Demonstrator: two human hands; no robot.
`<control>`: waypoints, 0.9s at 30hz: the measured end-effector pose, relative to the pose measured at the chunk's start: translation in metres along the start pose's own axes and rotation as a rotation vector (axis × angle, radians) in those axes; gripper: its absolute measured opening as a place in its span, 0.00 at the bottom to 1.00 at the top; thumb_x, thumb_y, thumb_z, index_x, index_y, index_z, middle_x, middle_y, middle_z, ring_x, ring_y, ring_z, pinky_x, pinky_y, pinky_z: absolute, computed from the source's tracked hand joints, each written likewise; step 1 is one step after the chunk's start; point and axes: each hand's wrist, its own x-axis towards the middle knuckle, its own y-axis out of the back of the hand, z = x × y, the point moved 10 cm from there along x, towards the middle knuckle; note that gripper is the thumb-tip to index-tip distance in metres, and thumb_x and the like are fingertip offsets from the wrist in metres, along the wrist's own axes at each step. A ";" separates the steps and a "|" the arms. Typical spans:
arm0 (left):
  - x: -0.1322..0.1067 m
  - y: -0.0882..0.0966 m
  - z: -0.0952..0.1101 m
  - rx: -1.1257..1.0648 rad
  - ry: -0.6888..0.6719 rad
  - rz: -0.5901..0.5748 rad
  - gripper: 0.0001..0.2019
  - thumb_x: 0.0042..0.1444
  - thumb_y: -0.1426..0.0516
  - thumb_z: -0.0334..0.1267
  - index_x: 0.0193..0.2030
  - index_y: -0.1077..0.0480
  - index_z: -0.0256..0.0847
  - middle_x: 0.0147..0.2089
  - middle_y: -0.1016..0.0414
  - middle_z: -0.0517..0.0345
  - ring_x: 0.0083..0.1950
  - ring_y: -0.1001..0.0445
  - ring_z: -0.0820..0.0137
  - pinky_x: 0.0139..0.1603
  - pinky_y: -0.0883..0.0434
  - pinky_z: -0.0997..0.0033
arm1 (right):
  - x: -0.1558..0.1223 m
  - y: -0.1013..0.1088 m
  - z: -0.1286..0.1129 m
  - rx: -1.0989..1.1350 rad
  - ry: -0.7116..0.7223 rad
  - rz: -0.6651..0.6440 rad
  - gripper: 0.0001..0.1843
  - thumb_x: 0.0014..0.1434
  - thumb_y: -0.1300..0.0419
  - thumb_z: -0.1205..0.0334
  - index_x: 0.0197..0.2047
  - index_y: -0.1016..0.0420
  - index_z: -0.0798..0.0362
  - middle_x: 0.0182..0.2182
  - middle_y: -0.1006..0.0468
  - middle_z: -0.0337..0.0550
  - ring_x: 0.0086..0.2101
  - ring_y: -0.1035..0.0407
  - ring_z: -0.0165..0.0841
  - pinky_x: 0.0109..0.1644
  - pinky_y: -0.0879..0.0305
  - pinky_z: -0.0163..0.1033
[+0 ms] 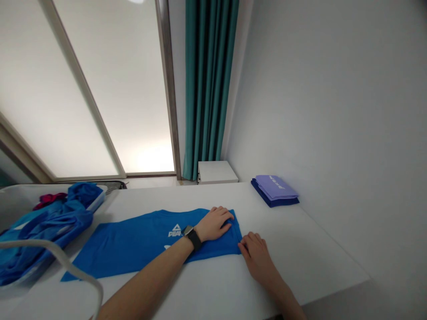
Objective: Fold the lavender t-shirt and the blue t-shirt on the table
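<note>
My left hand [213,223], with a black-strapped wristwatch [191,235] on its wrist, lay palm-down on the folded end of a bright blue knit T-shirt [133,246] printed with a white PEAK logo; it was not clenched, its fingers only curving over the fold; my right hand [256,258] sat just beside it, its fingertips [243,245] against the shirt's edge; I cannot tell whether they pinched the cloth; the shirt lay flat in a long folded strip on a white tabletop [300,253], reaching from my hands toward a white plastic bin [98,195] heaped with crumpled blue clothing [43,226] and a dark red cloth [50,200]; a curved white cable [56,251] crossed the foreground; a folded lilac garment [275,186] sat on a folded navy one [256,189] near a white wall [350,111]; beyond stood a small white cabinet [216,172] and a teal curtain [208,80].
</note>
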 end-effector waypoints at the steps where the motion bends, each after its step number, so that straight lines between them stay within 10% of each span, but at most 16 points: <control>1: 0.000 0.000 -0.001 0.007 0.001 0.006 0.10 0.64 0.49 0.38 0.51 0.33 0.45 0.49 0.29 0.53 0.52 0.33 0.63 0.55 0.38 0.61 | 0.001 -0.001 0.001 0.002 -0.002 -0.016 0.12 0.65 0.48 0.65 0.29 0.33 0.51 0.31 0.28 0.41 0.35 0.33 0.36 0.41 0.43 0.40; 14: -0.007 0.018 -0.031 0.184 0.151 0.130 0.11 0.65 0.51 0.32 0.50 0.32 0.44 0.49 0.28 0.54 0.52 0.33 0.63 0.57 0.39 0.58 | 0.010 0.016 -0.011 0.016 -0.044 0.018 0.10 0.66 0.52 0.64 0.41 0.29 0.51 0.38 0.25 0.46 0.39 0.31 0.38 0.44 0.38 0.44; 27: -0.155 0.065 -0.046 0.246 0.209 0.011 0.23 0.68 0.53 0.41 0.68 0.44 0.46 0.68 0.39 0.52 0.68 0.40 0.62 0.69 0.46 0.54 | 0.058 -0.048 -0.119 -0.001 0.328 -0.312 0.30 0.69 0.59 0.52 0.68 0.44 0.58 0.67 0.43 0.49 0.65 0.49 0.41 0.68 0.52 0.49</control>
